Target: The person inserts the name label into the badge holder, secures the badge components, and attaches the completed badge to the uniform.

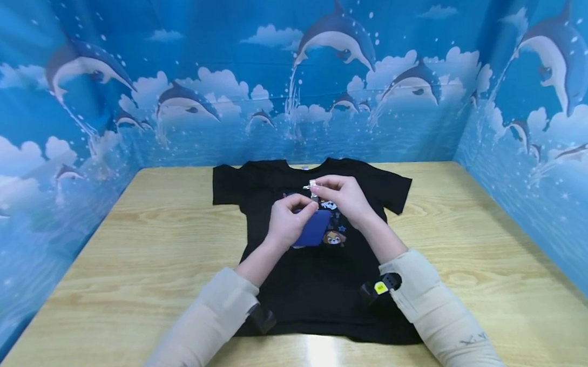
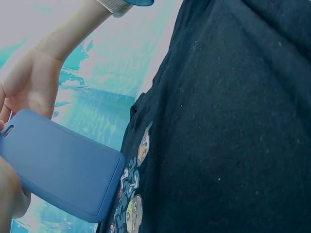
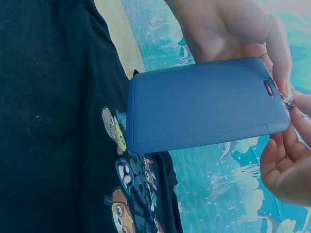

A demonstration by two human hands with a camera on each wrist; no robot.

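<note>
A dark blue card holder (image 1: pixel 315 229), flat and rectangular with a slot near one end (image 3: pixel 268 88), hangs tilted above a black T-shirt (image 1: pixel 307 296). My left hand (image 1: pixel 286 220) pinches its slotted end between thumb and fingers. Just above, my right hand (image 1: pixel 344 197) holds a small shiny metal clip (image 1: pixel 313 184) with its fingertips. Clip and holder meet at the slot; fingers partly hide how they join. Cartoon puppy prints (image 1: pixel 333 237) show on the shirt's chest beside the holder.
The T-shirt lies spread on a wooden table (image 1: pixel 169 242), its neck toward the back. Blue dolphin-print curtains (image 1: pixel 251 61) stand around the back and sides. A black band with a yellow label (image 1: pixel 381 287) sits at the right wrist.
</note>
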